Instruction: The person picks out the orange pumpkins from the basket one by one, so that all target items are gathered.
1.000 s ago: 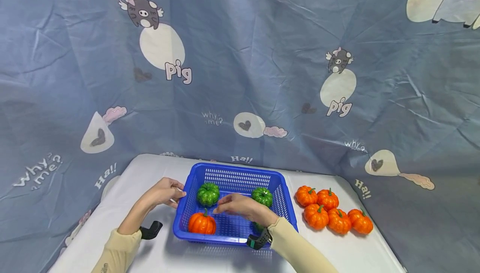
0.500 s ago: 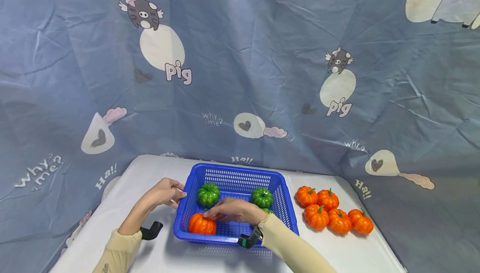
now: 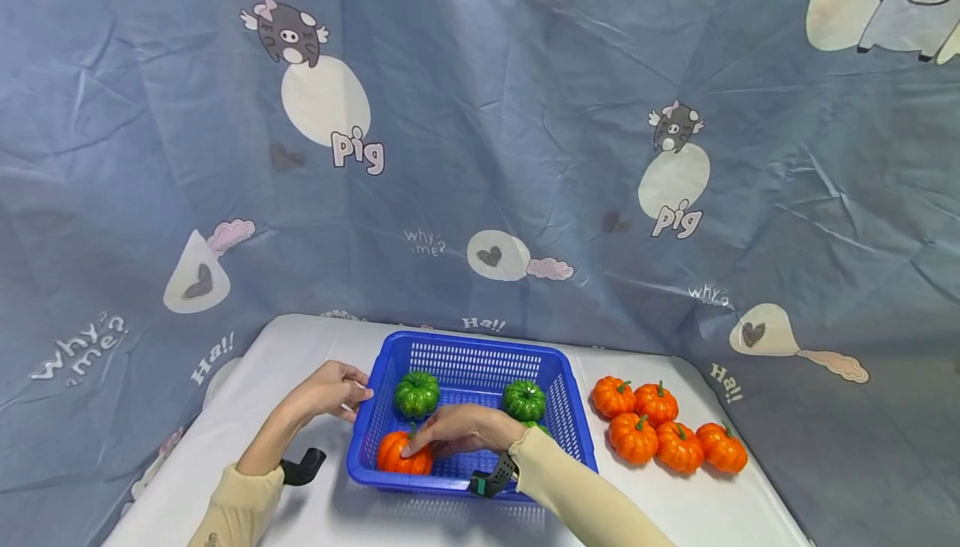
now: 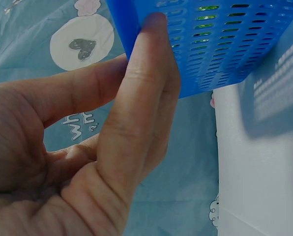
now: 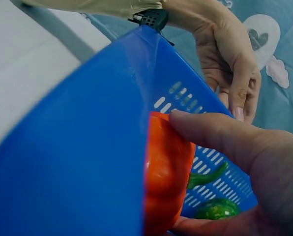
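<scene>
A blue plastic basket point(image 3: 480, 338) with slotted walls stands on the white table. My left hand point(image 3: 330, 390) pinches its left rim, the thumb and fingers meeting at the edge in the left wrist view. Inside, at the front left corner, lies an orange pumpkin point(image 3: 392, 455) with a green stem. My right hand point(image 3: 467, 429) reaches in and grips this pumpkin, thumb across its top and fingers at its side in the right wrist view. Green pumpkins sit at the basket's left point(image 3: 417, 394) and right point(image 3: 523, 400); a third green pumpkin point(image 3: 537, 426) is mostly hidden by my right arm.
Several orange pumpkins point(image 3: 657, 426) are grouped on the table to the right of the basket. A blue cloth point(image 3: 480, 138) printed with pigs hangs behind and around the white tabletop point(image 3: 315, 447). The basket's front wall rises close to my right wrist.
My right hand has moved left and down from the basket's middle onto the orange pumpkin and taken hold of it. My left hand stays at the rim.
</scene>
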Available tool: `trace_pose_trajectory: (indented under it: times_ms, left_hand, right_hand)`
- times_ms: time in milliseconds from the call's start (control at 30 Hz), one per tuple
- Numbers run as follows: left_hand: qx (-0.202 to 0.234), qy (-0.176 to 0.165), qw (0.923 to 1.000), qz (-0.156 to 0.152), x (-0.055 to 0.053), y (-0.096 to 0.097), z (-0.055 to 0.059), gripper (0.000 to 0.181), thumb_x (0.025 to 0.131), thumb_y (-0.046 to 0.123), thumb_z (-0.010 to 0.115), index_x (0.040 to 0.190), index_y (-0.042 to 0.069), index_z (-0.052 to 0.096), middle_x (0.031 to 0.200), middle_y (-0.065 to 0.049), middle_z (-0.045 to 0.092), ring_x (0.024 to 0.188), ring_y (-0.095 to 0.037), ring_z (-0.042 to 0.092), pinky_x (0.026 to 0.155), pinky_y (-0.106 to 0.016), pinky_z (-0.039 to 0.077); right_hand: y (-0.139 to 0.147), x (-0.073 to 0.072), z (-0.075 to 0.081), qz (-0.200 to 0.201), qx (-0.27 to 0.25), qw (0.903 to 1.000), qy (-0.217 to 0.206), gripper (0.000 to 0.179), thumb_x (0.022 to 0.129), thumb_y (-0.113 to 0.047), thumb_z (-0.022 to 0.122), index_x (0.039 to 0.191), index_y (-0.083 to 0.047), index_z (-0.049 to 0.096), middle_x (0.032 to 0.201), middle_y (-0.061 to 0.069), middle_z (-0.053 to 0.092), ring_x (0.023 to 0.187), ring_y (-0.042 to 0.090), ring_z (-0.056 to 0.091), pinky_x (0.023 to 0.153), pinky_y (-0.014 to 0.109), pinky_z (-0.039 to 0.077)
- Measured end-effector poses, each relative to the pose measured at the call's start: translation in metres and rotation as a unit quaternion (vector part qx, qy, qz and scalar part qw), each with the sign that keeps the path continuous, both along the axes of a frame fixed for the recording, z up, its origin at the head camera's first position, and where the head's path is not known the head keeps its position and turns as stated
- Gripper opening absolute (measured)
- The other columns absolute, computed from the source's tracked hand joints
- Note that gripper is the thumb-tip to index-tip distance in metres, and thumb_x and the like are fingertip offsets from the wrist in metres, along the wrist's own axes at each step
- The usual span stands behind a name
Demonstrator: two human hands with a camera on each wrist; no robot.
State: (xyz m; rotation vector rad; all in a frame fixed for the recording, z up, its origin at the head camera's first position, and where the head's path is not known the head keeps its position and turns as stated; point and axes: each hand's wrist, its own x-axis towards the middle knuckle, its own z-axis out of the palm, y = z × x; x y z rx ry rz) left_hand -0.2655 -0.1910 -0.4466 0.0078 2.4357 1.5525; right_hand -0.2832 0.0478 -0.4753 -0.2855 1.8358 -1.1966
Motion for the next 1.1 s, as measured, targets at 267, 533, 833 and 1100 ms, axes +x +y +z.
trace_pose_trajectory:
  times_ms: [267, 533, 833, 1100]
  left_hand:
    - [-0.003, 0.001, 1.0, 0.005, -0.001, 0.0, 0.0, 0.039, 0.089, 0.008, 0.064, 0.118, -0.016, 0.053, 0.087, -0.014, 0.067, 0.072, -0.018, 0.065, 0.064, -0.036, 0.061]
    - [-0.002, -0.008, 0.9999, 0.006, -0.003, 0.0, -0.002, 0.039, 0.089, 0.009, 0.065, 0.118, -0.014, 0.054, 0.087, -0.014, 0.068, 0.072, -0.019, 0.066, 0.064, -0.035, 0.061]
    - [-0.01, -0.002, 0.9999, 0.005, -0.002, 0.002, -0.003, 0.037, 0.089, 0.008, 0.064, 0.117, -0.014, 0.055, 0.085, -0.013, 0.067, 0.073, -0.018, 0.065, 0.064, -0.035, 0.061]
    - [-0.021, -0.005, 0.9997, 0.012, -0.003, 0.001, -0.003, 0.041, 0.089, 0.01, 0.064, 0.12, -0.014, 0.053, 0.091, -0.015, 0.066, 0.074, -0.017, 0.066, 0.065, -0.034, 0.06]
  right_hand:
    - [0.001, 0.002, 0.0, 0.015, -0.004, 0.9997, 0.019, 0.008, 0.084, -0.01, 0.071, 0.078, -0.007, 0.066, 0.086, 0.0, 0.067, 0.085, 0.01, 0.062, 0.091, 0.033, 0.055]
    - [0.008, 0.008, 0.004, -0.021, 0.012, 0.9939, 0.107, 0.019, 0.077, -0.012, 0.077, 0.092, -0.002, 0.068, 0.093, 0.003, 0.067, 0.089, 0.013, 0.061, 0.089, 0.032, 0.054]
    - [0.045, 0.018, 0.02, -0.066, 0.024, 0.9812, 0.18, 0.059, 0.072, -0.016, 0.08, 0.126, -0.003, 0.058, 0.123, 0.007, 0.059, 0.11, 0.023, 0.056, 0.104, 0.049, 0.043]
    - [0.096, 0.029, 0.044, -0.103, -0.001, 0.9717, 0.212, 0.067, 0.075, -0.015, 0.078, 0.134, 0.0, 0.05, 0.116, 0.01, 0.062, 0.104, 0.022, 0.058, 0.092, 0.042, 0.053]
